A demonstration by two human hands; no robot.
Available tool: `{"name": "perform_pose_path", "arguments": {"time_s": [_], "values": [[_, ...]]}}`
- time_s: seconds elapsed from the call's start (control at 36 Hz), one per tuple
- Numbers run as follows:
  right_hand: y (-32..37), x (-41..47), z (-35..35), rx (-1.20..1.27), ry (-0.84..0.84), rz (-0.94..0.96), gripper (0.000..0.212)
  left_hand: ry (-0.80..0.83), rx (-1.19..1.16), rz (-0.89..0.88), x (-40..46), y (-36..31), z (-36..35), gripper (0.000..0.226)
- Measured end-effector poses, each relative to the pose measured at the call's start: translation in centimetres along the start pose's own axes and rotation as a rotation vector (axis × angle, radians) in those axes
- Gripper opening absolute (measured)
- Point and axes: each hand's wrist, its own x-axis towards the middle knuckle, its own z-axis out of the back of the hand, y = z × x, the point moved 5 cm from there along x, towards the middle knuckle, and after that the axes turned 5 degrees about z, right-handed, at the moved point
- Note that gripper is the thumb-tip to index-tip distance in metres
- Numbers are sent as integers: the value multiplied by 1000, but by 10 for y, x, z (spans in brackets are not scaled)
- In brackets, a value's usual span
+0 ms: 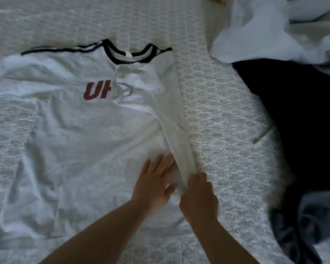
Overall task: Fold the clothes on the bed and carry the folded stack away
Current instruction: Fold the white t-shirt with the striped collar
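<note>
A white T-shirt [80, 130] with a dark collar, dark shoulder stripes and red letters lies spread face up on the bed. Its right side is folded inward over the chest, partly covering the letters. My left hand [154, 181] lies flat with fingers spread on the shirt near the lower end of that fold. Beside it, my right hand [198, 195] is closed around the folded edge of the shirt at its lower right.
The bed cover [227, 115] is white with a textured pattern. To the right lie a pale blue garment [265, 35], a black garment [303, 121] and a grey-blue garment [312, 221] in a loose pile.
</note>
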Motion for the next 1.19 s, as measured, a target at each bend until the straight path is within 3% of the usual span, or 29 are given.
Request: {"name": "perform_pose_path", "arguments": {"time_s": [0.17, 0.25, 0.39, 0.44, 0.5, 0.58, 0.69, 0.81, 0.92, 1.03, 1.08, 1.14, 1.19], "values": [[-23, -26, 1, -64, 152, -106, 44, 95, -97, -15, -17, -26, -9, 61], [-21, -38, 10, -148, 154, -66, 38, 41, -281, 45, -21, -32, -2, 61], [14, -66, 29, -191, 21, 180, 32, 85, -1040, 587, -24, -18, 3, 72], [23, -75, 32, -167, -53, 210, 28, 144, -1228, 750, -26, -13, -4, 70], [19, -71, 28, -170, -23, 141, 32, 196, -1180, 802, -29, -7, -10, 55], [-5, -52, 13, -195, -2, 16, 41, 233, -1139, 735, -30, -7, -14, 25], [-27, -44, 4, -251, 55, -28, 36, 261, -1041, 623, -30, -15, -14, 14], [-9, -55, 11, -221, 12, 187, 28, 264, -1042, 595, -28, -21, -15, 19], [33, -78, 15, 86, 7, 504, 27, 148, -1121, 761, -33, -16, -9, 39], [21, -70, 10, 387, 0, 232, 26, 27, -765, 938, -45, 12, 2, 38], [5, -64, 5, 428, -38, 24, 26, 31, -717, 982, -49, 23, 3, 42], [-6, -59, -8, 491, 44, -150, 34, 57, -711, 990, -50, 29, 1, 46], [-7, -56, -19, 581, 131, -206, 36, 83, -741, 980, -50, 29, -4, 52]]}}
